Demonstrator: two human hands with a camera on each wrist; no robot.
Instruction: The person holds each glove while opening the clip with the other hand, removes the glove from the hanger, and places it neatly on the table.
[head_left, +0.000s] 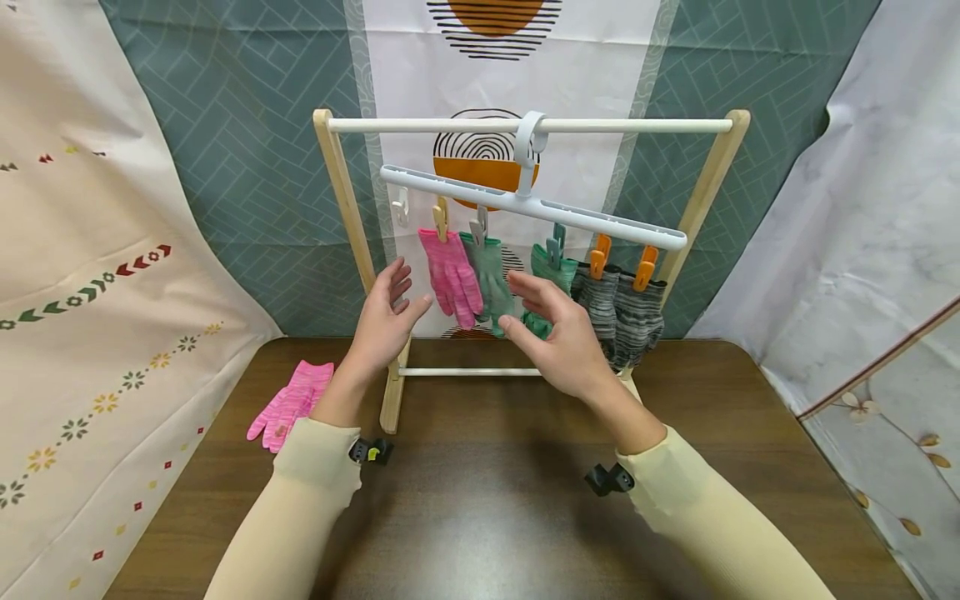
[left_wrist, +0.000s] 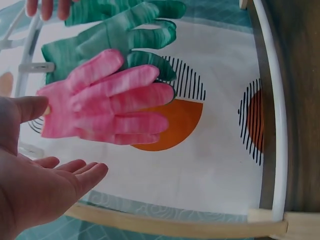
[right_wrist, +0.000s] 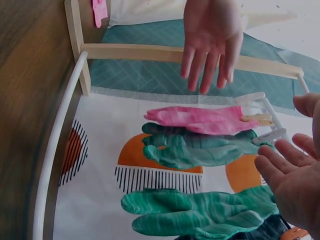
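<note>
My left hand [head_left: 381,323] is held up with fingers spread and nothing in it, just left of a hanging pink glove [head_left: 452,279]. To the right, my right hand [head_left: 561,337] also holds nothing; its relaxed fingers overlap a green glove [head_left: 551,271] in the head view. Between the hands hangs another green glove [head_left: 492,275], close behind the pink one. All hang by clothespins from a light grey hanger [head_left: 585,218], which tilts down to the right. A beige clothespin [head_left: 440,218] grips the pink glove's cuff. Two grey-black striped knit pieces [head_left: 637,317] hang at the right end.
The hanger hooks over the white rail [head_left: 420,126] of a wooden rack [head_left: 708,187] on a brown table [head_left: 480,500]. An unused white clip [head_left: 401,207] dangles at the hanger's left end. A second pink glove [head_left: 294,404] lies on the table at left.
</note>
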